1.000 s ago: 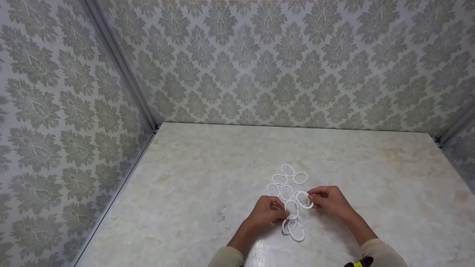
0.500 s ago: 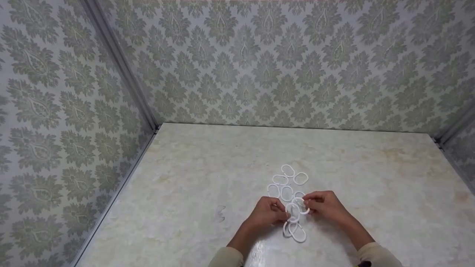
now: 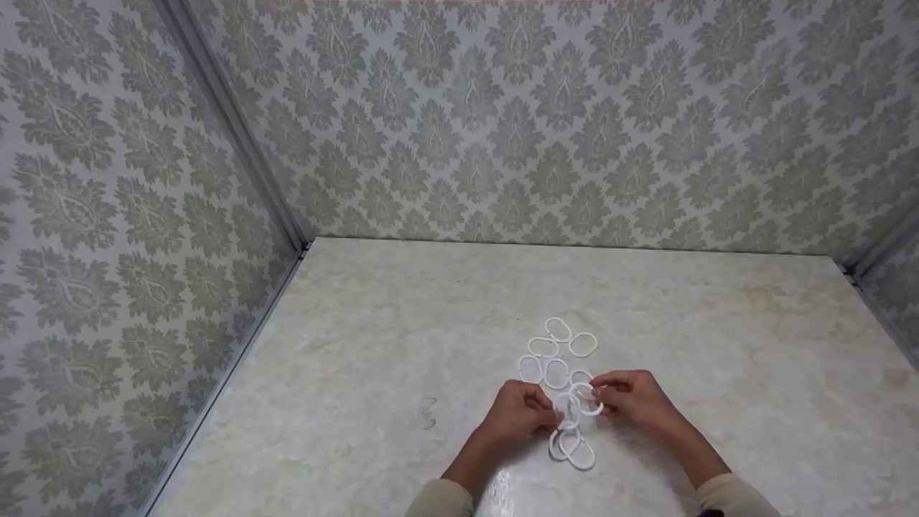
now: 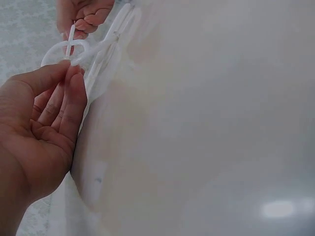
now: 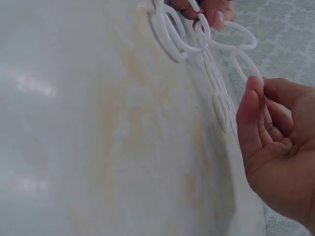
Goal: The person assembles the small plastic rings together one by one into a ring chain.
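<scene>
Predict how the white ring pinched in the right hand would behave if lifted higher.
The white ring seems stiff: no sag shows where the right hand pinches it. Its thin band suggests little weight; its glossy surface may prove slippery.

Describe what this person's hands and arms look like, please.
The left hand and right hand are bare, with no gloves or cables visible. The left sleeve and right sleeve are pale cream and stop short of the hands. A small dark thing shows at the right sleeve, too cut off to identify.
</scene>
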Demonstrator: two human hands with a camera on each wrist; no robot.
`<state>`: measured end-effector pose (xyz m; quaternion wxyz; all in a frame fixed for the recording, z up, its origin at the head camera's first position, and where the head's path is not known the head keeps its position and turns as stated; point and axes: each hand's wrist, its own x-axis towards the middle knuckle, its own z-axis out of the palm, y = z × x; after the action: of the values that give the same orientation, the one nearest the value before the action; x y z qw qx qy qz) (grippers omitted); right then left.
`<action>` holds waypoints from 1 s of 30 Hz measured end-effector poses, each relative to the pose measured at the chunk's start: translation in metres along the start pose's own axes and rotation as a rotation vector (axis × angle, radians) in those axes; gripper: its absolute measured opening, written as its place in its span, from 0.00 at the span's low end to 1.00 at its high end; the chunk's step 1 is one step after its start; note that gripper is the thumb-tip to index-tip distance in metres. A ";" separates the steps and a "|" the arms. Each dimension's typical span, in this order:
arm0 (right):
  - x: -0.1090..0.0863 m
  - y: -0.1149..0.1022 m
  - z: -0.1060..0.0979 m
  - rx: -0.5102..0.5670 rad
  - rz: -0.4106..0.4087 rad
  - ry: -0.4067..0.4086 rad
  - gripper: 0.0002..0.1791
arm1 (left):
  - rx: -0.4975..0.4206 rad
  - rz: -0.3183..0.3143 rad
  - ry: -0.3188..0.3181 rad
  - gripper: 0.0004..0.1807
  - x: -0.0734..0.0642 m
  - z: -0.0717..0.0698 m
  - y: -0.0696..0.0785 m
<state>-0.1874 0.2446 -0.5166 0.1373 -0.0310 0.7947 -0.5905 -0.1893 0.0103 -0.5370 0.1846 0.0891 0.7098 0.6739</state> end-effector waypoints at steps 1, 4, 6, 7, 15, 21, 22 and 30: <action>-0.001 0.000 -0.001 0.001 0.002 -0.001 0.20 | -0.004 -0.002 0.003 0.06 0.000 0.000 0.000; -0.002 0.000 -0.001 0.016 0.001 -0.011 0.21 | -0.010 -0.003 0.014 0.07 0.000 -0.001 0.000; -0.002 0.001 0.001 0.027 -0.005 -0.031 0.21 | -0.007 0.000 0.018 0.07 0.000 -0.001 0.000; -0.003 0.001 0.003 0.031 -0.007 -0.041 0.21 | -0.004 0.003 0.018 0.06 0.000 -0.001 -0.001; -0.002 -0.002 0.012 0.042 -0.005 -0.034 0.22 | 0.049 0.007 -0.009 0.04 0.000 0.000 -0.001; -0.004 -0.006 0.007 0.053 -0.019 -0.001 0.21 | 0.120 -0.021 -0.024 0.05 -0.001 -0.001 0.001; -0.004 -0.007 0.007 0.054 -0.025 0.000 0.21 | 0.125 -0.024 -0.025 0.05 0.000 0.000 0.001; -0.005 -0.009 0.006 0.054 -0.086 0.020 0.21 | 0.120 0.010 -0.071 0.04 0.001 0.000 -0.001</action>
<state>-0.1818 0.2378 -0.5085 0.1045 -0.0555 0.7779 -0.6172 -0.1905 0.0103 -0.5377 0.2006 0.1274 0.7414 0.6276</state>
